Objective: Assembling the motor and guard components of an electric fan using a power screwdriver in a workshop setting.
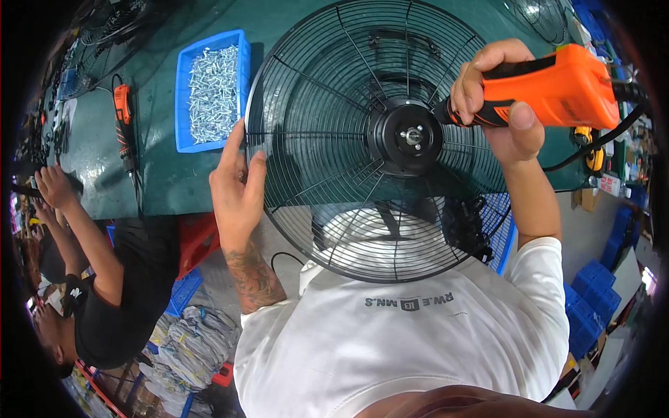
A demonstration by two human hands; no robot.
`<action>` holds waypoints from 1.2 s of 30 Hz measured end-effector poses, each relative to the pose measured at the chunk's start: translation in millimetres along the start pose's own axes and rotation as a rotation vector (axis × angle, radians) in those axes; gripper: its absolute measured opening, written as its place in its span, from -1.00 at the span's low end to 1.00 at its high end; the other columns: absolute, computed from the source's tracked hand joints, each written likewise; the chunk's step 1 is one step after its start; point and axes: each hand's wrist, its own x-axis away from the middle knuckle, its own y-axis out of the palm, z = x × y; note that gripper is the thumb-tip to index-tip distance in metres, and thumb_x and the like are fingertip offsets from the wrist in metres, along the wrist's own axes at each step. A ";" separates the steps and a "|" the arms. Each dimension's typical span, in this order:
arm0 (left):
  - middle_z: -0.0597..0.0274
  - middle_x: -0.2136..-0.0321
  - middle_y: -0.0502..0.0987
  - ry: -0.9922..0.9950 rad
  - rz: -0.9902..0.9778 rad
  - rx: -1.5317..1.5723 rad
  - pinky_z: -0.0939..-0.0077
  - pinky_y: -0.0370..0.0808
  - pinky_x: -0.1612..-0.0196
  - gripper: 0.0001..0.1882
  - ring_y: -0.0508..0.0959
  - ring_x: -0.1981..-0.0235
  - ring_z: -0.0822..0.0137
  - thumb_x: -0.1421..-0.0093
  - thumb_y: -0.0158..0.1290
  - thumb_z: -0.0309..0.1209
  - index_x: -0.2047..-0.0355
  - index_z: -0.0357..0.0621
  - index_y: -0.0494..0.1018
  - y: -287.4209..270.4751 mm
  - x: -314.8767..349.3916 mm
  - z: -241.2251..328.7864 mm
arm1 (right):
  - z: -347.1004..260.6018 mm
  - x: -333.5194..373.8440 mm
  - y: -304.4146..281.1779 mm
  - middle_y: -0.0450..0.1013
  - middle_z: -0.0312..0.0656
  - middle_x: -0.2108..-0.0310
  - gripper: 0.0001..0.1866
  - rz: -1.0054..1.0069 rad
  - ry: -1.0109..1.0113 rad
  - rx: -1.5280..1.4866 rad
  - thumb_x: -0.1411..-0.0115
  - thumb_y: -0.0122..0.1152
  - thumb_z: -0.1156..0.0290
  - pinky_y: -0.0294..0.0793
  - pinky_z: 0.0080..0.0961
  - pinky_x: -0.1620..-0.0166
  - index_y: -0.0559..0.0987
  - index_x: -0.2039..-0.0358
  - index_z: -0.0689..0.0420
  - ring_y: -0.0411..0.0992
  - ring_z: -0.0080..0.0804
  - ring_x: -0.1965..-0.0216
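A round black wire fan guard [313,133] stands in front of me, its lower part over the table's near edge and against my white shirt. At its middle sits a black round hub [390,150] with a metal shaft and small screw-like points around it. My left hand [237,191] grips the guard's left rim, thumb on the wires and index finger stretched along the edge. In my right hand [498,97] is an orange and black electric screwdriver [557,87], its cable leading off right. The tool's nose points left at the hub's right edge; its tip is hard to make out.
A blue bin [183,104] of silver screws stands left of the guard on the green table [279,28]. Farther left lies another orange screwdriver [123,111]. A co-worker's hand [57,187] is at the far left. Blue crates [592,306] stand on the right.
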 end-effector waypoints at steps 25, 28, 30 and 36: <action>-0.13 0.08 0.53 -0.311 0.073 1.790 0.41 0.55 0.18 -0.43 0.52 0.23 0.25 -0.37 0.01 -0.63 -0.36 -0.52 0.20 -42.7 17.8 -85.3 | 11.8 -5.3 -10.3 0.44 -0.17 0.42 -0.44 0.050 0.019 -0.090 -0.24 0.25 0.11 0.51 -0.40 0.29 0.43 -0.06 0.30 0.45 -0.41 0.47; 0.14 0.20 0.62 -0.197 0.032 1.578 0.60 0.37 0.49 -0.46 0.41 0.54 0.48 -0.44 0.00 -0.47 -0.37 -0.43 0.25 -40.3 19.4 -50.5 | 3.6 -6.0 -13.8 0.41 -0.15 0.40 -0.42 -0.012 0.005 -0.082 -0.23 0.26 0.07 0.52 -0.35 0.18 0.37 -0.06 0.26 0.44 -0.38 0.43; 0.33 0.48 0.52 -0.263 0.078 1.421 0.65 0.15 0.62 -0.55 0.22 0.72 0.58 -0.48 -0.04 -0.39 -0.29 -0.37 0.40 -38.3 17.3 -23.1 | -0.8 -5.5 -18.2 0.40 -0.15 0.40 -0.41 -0.037 0.029 -0.031 -0.24 0.26 0.03 0.51 -0.36 0.18 0.36 -0.04 0.24 0.42 -0.39 0.44; 0.53 0.66 0.14 -0.234 -0.237 1.174 0.62 0.04 0.61 -0.69 0.11 0.68 0.59 -0.52 -0.13 -0.32 0.02 -0.31 0.50 -15.2 1.7 45.7 | -0.7 -5.6 -20.0 0.38 -0.19 0.42 -0.43 -0.180 -0.015 0.026 -0.25 0.28 -0.01 0.49 -0.43 0.27 0.35 0.02 0.20 0.40 -0.42 0.47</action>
